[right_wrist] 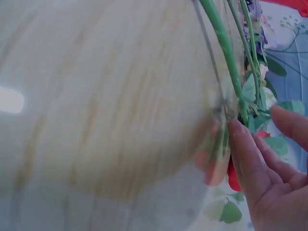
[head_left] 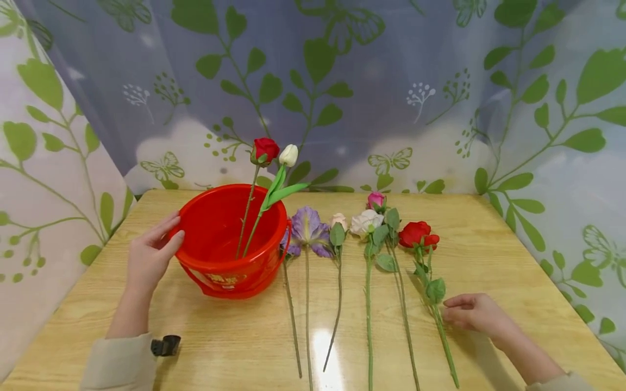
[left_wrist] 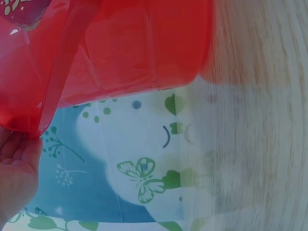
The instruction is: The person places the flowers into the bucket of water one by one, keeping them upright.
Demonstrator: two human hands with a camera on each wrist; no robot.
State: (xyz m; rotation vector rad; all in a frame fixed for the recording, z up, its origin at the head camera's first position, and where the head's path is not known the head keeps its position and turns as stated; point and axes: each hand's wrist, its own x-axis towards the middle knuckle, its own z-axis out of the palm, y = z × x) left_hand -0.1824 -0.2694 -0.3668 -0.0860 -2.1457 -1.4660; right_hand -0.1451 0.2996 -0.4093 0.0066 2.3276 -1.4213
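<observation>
The left hand (head_left: pixel 149 255) grips a red bucket (head_left: pixel 261 270) by its rim, a rose (head_left: pixel 265 150) and tulip (head_left: pixel 289 156) inside; other flowers (head_left: pixel 367 223) cross the table (head_left: pixel 489 250); then a red flower (head_left: pixel 415 234), stem just beside the right hand (head_left: pixel 476 314), fingers parted, empty.

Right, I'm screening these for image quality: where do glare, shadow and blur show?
Head view: white glare on the table among the flower stems, and a soft shadow near the right hand. Left wrist view: hazy, with a washed-out table and the red bucket slightly soft. Right wrist view: a white glare patch at the left edge, wood grain blurred.
</observation>
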